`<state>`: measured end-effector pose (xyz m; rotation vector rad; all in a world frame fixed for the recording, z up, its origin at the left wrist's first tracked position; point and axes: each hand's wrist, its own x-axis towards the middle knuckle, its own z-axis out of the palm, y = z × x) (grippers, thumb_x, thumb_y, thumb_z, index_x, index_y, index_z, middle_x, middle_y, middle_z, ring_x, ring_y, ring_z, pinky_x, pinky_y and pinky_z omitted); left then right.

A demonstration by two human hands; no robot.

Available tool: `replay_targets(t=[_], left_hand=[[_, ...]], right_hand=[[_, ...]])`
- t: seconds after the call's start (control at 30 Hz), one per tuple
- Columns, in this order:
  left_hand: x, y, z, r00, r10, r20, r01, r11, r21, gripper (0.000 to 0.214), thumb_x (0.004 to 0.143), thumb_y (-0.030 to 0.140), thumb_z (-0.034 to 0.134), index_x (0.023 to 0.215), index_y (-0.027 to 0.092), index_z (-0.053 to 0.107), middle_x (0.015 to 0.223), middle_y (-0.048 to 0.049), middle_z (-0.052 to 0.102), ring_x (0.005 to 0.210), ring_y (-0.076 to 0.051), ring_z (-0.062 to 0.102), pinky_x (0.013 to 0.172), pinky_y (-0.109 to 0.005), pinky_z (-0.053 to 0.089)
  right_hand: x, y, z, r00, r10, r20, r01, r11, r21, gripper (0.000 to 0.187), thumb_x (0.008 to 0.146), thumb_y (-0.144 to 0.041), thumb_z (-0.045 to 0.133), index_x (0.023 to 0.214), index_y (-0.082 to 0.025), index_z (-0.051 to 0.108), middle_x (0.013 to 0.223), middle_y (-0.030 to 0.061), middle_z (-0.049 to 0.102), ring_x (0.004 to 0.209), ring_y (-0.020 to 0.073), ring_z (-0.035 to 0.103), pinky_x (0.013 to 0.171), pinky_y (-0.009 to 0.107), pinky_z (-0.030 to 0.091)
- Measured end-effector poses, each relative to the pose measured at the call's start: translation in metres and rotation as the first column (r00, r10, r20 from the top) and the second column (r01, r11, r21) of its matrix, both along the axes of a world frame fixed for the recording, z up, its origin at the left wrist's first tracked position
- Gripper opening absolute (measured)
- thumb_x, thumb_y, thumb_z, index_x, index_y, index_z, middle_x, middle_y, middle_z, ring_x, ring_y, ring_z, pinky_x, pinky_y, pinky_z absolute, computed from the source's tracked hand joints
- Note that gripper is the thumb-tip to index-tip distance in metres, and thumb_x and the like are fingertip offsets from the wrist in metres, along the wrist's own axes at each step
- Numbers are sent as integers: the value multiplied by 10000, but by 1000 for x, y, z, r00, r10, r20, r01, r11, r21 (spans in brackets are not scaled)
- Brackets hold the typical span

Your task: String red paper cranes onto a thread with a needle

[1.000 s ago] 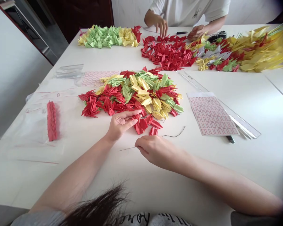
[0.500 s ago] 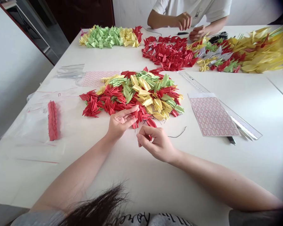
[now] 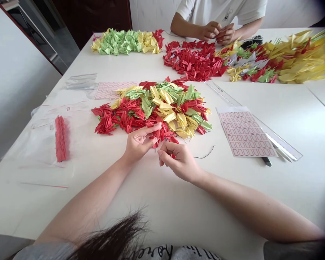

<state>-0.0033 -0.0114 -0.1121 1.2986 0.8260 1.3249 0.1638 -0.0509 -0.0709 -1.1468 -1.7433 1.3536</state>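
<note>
In front of me lies a heap of folded paper cranes (image 3: 165, 104) in red, yellow and green. My left hand (image 3: 137, 144) is at the heap's near edge, thumb and index finger apart, with red cranes (image 3: 162, 134) just behind the fingertips. Beside it, to the right, my right hand (image 3: 178, 159) is closed in a pinch. What the pinch holds is too small to make out; a bit of red paper shows inside the curled fingers. A dark thread (image 3: 204, 156) trails on the table to the right of this hand.
On the right lie a label sheet (image 3: 246, 133), a clear ruler (image 3: 284, 142) and a dark-tipped tool (image 3: 267, 161). Clear bags and a red paper bundle (image 3: 61, 139) lie left. Across the table, a co-worker's hands (image 3: 218, 31) meet behind red cranes (image 3: 195, 63).
The thin pale line between my hands no longer shows. My left fingers have shifted slightly and my right hand barely moved. The co-worker's hands have come together.
</note>
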Motion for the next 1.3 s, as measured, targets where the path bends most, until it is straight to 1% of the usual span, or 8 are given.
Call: replay_targets(t=[0.23, 0.47, 0.77, 0.93, 1.0, 1.1, 1.2, 1.3], left_hand=[[-1, 0, -4, 999, -4, -51, 9, 995, 95, 369, 799, 176, 772, 1151, 287, 773, 1282, -64, 723, 1252, -259, 658, 1096, -393, 540], [-1, 0, -3, 997, 10, -80, -6, 999, 53, 352, 775, 230, 791, 1126, 257, 784, 1274, -79, 726, 1247, -281, 659, 1082, -413, 549], [-1, 0, -2, 994, 17, -103, -7, 996, 90, 340, 801, 223, 756, 1137, 268, 781, 1274, -66, 727, 1242, -265, 662, 1087, -397, 540], [-4, -2, -3, 982, 21, -189, -2, 995, 97, 353, 814, 259, 757, 1167, 265, 772, 1289, -71, 720, 1257, -279, 647, 1116, -406, 509], [-5, -3, -2, 988, -6, -157, 20, 996, 84, 365, 844, 275, 736, 1209, 267, 749, 1288, -74, 720, 1245, -272, 652, 1107, -400, 508], [-6, -3, -2, 997, -61, -37, 63, 996, 63, 418, 908, 322, 668, 1322, 267, 665, 1256, -87, 726, 1191, -254, 672, 1061, -393, 522], [-6, 0, -4, 1000, -18, 20, 17, 997, 75, 464, 933, 368, 634, 1381, 256, 590, 1133, -83, 737, 1054, -217, 695, 970, -363, 541], [-7, 4, -8, 999, 25, 47, -27, 998, 49, 438, 904, 339, 681, 1328, 252, 614, 994, -42, 708, 878, -163, 680, 835, -303, 551]], right_hand=[[0, 0, -3, 998, 0, -57, -2, 1000, -30, 330, 918, -368, 519, 643, -186, 531, 635, 15, 622, 558, 103, 484, 554, 246, 398], [0, 0, -3, 998, -9, -70, 7, 1000, -24, 337, 920, -378, 533, 641, -190, 519, 626, 11, 627, 555, 103, 490, 559, 248, 405], [0, 1, -4, 998, -4, -57, 0, 997, -72, 320, 903, -373, 529, 640, -190, 519, 622, 16, 622, 544, 107, 492, 533, 247, 393], [-1, 1, -4, 999, -18, -31, 16, 997, -82, 314, 906, -365, 512, 644, -194, 506, 614, 19, 620, 529, 105, 486, 516, 240, 389], [-1, 1, -5, 999, -36, 3, 36, 999, -17, 292, 903, -327, 500, 642, -194, 503, 607, 14, 612, 518, 98, 463, 512, 234, 382], [-2, 2, -9, 995, -70, 74, 57, 985, 164, 257, 883, -255, 493, 634, -194, 484, 583, -7, 567, 506, 84, 408, 520, 223, 370], [-3, 1, -16, 987, -102, 121, 58, 943, 327, 230, 873, -228, 494, 649, -198, 452, 577, -21, 528, 510, 79, 397, 515, 209, 362], [-2, 1, -23, 979, -134, 156, 48, 887, 459, 207, 868, -203, 490, 668, -201, 435, 582, -24, 516, 507, 78, 394, 509, 204, 358]])
